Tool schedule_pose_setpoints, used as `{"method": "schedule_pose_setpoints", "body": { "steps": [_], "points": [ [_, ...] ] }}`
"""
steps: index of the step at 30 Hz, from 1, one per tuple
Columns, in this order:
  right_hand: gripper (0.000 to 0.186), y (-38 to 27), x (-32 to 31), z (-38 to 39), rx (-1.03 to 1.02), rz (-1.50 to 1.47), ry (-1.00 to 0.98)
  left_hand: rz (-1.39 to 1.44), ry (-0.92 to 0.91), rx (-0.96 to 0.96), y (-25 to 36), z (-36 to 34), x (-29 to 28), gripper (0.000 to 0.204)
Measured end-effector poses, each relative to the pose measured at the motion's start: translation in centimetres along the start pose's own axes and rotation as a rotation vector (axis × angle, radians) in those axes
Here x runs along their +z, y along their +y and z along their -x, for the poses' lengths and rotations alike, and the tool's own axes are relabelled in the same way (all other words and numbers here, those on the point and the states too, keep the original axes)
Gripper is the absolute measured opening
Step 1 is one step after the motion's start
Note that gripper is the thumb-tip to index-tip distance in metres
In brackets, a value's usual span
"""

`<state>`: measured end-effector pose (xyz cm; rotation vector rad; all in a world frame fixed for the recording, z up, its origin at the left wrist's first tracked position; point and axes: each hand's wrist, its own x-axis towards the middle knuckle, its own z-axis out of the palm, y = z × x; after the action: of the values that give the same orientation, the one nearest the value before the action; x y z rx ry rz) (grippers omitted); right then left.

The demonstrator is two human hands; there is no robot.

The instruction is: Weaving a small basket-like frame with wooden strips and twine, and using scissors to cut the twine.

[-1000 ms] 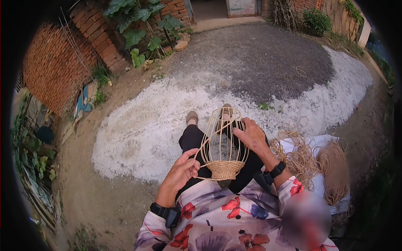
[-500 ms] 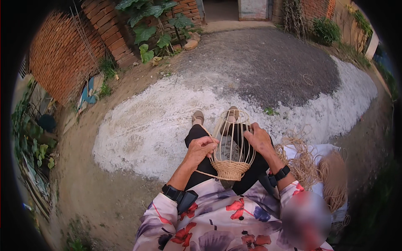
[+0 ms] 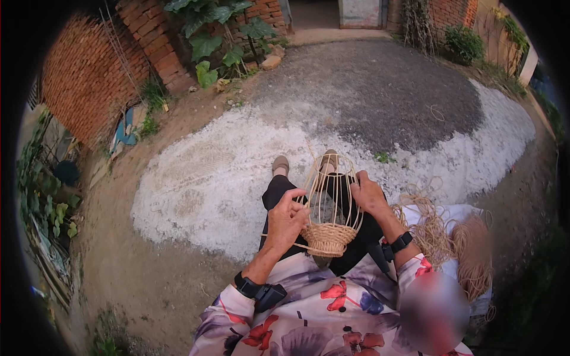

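A half-woven wicker basket rests between my knees, its tightly woven base toward me and its bare upright stakes pointing away to a thin hoop at the far end. My right hand is closed on the stakes along the basket's right side. At the left side, my left hand has its fingers bent against the stakes; whatever lies between its fingertips is hidden. A pale weaving strand runs from the woven base out leftward, passing behind my left wrist. One thin end sticks up beyond the hoop.
Loose coils of pale strand and a thick bundle lie on a white sack at my right. Pale powdery material and dark gravel cover the ground ahead. Brick walls and leafy plants stand beyond.
My left hand has turned and its fingers have spread somewhat along the stakes. A strand end now shows above the hoop, and the strand near my left knee has shifted. The right hand stays put.
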<state>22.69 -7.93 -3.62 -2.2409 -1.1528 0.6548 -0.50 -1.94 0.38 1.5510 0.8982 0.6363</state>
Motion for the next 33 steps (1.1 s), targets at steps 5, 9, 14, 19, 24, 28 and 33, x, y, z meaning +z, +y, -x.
{"method": "schedule_pose_setpoints", "body": {
  "steps": [5,9,14,19,24,28,33],
  "points": [
    [0.041,-0.4,-0.5,0.0,0.017,0.000,-0.043,0.132,0.056,-0.061,-1.7,1.1,-1.7,0.021],
    [0.042,0.1,-0.3,-0.2,0.029,-0.031,-0.077,0.150,0.049,-0.174,-3.4,1.3,-2.5,0.015],
    [0.045,0.4,-0.8,0.0,0.048,-0.219,-0.079,0.245,0.089,-0.279,-4.4,1.5,-4.0,0.021],
    [0.043,0.1,-0.9,0.3,0.077,-0.294,-0.109,0.254,-0.045,-0.174,-3.8,0.4,-3.8,0.025],
    [0.032,1.5,0.2,0.3,-0.058,-0.104,0.039,0.230,-0.261,-0.130,-1.8,-0.3,-2.5,0.027],
    [0.022,0.7,0.7,2.7,-0.350,0.237,0.412,-0.028,-0.264,-0.080,-1.3,-0.7,-1.8,0.027],
    [0.022,2.9,0.8,2.5,-0.242,-0.466,0.442,-0.143,-0.255,-0.001,1.2,-1.6,-1.0,0.025]
  ]
}}
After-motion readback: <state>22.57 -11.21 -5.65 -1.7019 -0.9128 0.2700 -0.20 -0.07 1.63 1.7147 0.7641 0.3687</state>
